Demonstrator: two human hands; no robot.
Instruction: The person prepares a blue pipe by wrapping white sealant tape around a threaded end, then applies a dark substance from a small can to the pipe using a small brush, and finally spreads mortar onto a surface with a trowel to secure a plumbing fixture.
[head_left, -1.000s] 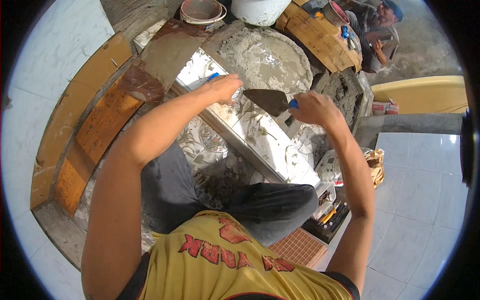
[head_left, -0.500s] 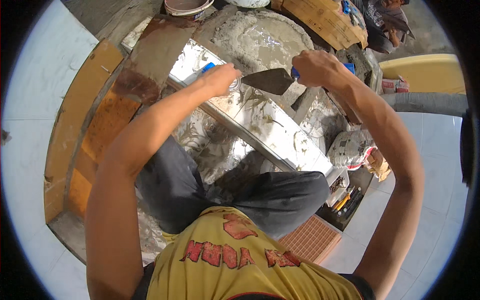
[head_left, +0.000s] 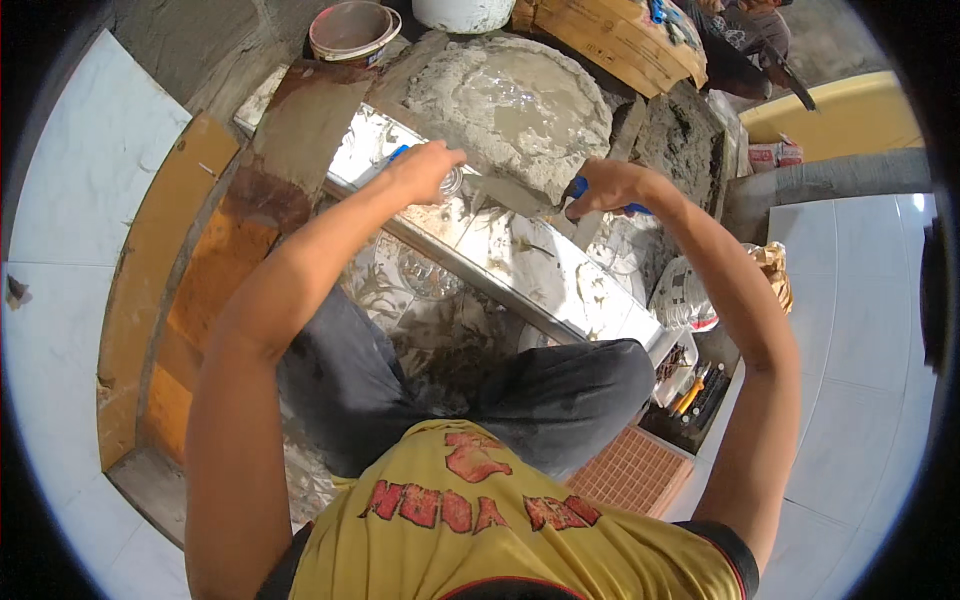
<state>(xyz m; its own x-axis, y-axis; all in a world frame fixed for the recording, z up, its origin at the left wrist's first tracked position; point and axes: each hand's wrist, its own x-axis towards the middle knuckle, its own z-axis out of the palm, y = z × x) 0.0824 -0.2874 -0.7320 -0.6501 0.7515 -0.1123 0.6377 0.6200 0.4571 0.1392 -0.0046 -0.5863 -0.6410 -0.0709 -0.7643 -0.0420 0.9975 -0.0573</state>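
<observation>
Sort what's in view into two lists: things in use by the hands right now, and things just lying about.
In use:
- trowel, blue handle gripped by right hand
- wet mortar pile
- long metal straightedge, under left hand

Lying about:
- empty bucket
- tray of tools
- crumpled bag
- orange boards

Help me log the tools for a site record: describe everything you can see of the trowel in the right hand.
The trowel has a blue handle, mostly hidden inside the right hand, and a flat, pointed grey metal blade smeared with wet mortar. The blade lies nearly level, pointing to the person's left toward the left hand. It sits at the near edge of the grey mortar heap, above the long mortar-spattered tile. Whether the tip touches the tile cannot be told.
</observation>
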